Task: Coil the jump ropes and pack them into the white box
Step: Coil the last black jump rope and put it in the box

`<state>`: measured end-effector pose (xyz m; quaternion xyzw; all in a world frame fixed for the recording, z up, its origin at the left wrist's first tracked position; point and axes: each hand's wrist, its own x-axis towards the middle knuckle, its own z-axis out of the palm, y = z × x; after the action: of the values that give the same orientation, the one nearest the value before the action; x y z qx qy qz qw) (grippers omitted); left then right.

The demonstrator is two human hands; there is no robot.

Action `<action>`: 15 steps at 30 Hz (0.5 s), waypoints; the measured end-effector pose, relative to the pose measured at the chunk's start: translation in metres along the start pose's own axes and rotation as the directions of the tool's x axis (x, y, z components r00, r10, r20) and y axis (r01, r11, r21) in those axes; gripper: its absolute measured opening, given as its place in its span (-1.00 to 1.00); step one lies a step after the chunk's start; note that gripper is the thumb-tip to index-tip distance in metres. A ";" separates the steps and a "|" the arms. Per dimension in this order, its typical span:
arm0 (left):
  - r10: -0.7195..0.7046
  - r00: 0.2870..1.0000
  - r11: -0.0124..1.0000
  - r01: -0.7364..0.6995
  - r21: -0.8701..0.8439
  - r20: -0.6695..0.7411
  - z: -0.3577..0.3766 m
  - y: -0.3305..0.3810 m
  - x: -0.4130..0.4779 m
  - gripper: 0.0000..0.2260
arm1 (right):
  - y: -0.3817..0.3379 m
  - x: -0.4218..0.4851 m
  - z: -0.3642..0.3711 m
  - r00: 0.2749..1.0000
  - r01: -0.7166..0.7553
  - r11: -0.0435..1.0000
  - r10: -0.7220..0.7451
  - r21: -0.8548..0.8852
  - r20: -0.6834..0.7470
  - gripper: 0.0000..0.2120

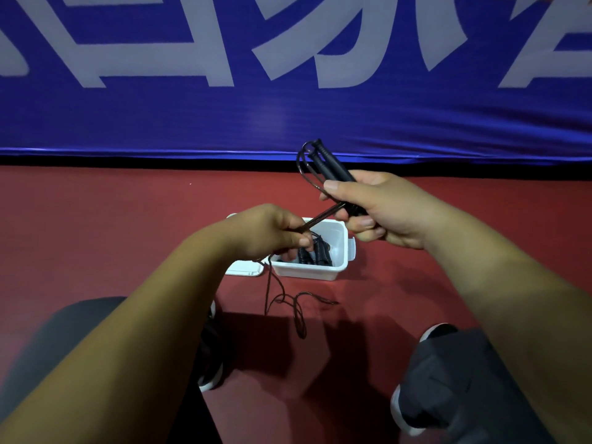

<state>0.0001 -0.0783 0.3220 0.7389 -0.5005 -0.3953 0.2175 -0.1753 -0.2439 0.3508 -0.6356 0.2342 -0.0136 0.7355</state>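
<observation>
Across the far side, at twelve o'clock, hung a blue banner (288, 107) with big pale lettering, and the red floor (112, 219) ran out below it. The person's knees (448, 373) sat low at five and seven o'clock.

The right hand (384, 213) was raised and clenched round a pair of black handles (333, 168). A few turns of rope (323, 214) were bunched against them. The handles' long axis ran from eleven o'clock down to five.

The left hand (269, 232) was lower, at about eight o'clock from the right. It pinched the rope, which ran taut between the two.

The white box (307, 272) stood open on the floor right under the left hand, at seven o'clock from the right, so I judged the left hand much the nearer to it. Its lid (243, 269) lay touching it at nine o'clock. Dark coils (317, 251) already lay inside.

From the left hand the slack (288, 299) dropped toward six o'clock and straggled in loose loops over the floor. By my reckoning, that length had to be wound on before the bundle could go down into the box.
</observation>
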 end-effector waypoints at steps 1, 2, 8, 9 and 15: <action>-0.014 1.000 1.000 0.014 0.021 -0.007 0.002 0.000 0.001 -0.87 | 0.000 -0.001 0.002 0.999 -0.015 1.000 0.015 -0.010 0.032 -0.81; -0.025 0.999 0.999 0.026 0.039 -0.029 0.002 0.000 0.002 -0.86 | 0.000 -0.003 0.003 0.997 -0.031 0.999 0.031 -0.015 0.064 -0.81; -0.032 0.965 0.999 0.038 0.017 -0.261 -0.004 0.005 0.004 -0.81 | 0.005 -0.006 0.012 0.971 -0.081 0.997 0.075 0.016 0.226 -0.84; -0.023 0.955 1.000 0.021 -0.009 -0.296 -0.005 0.008 0.003 -0.78 | 0.006 -0.006 0.012 0.959 -0.098 0.995 0.089 0.019 0.267 -0.82; 0.170 0.952 0.944 -0.231 -0.234 -0.253 -0.018 0.015 -0.007 -0.85 | 0.011 -0.017 0.017 0.768 -0.246 0.957 0.288 -0.151 0.572 -0.73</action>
<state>0.0042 -0.0791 0.3461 0.6892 -0.4886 -0.3455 0.4085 -0.1874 -0.2210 0.3471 -0.5931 0.0834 0.2962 0.7440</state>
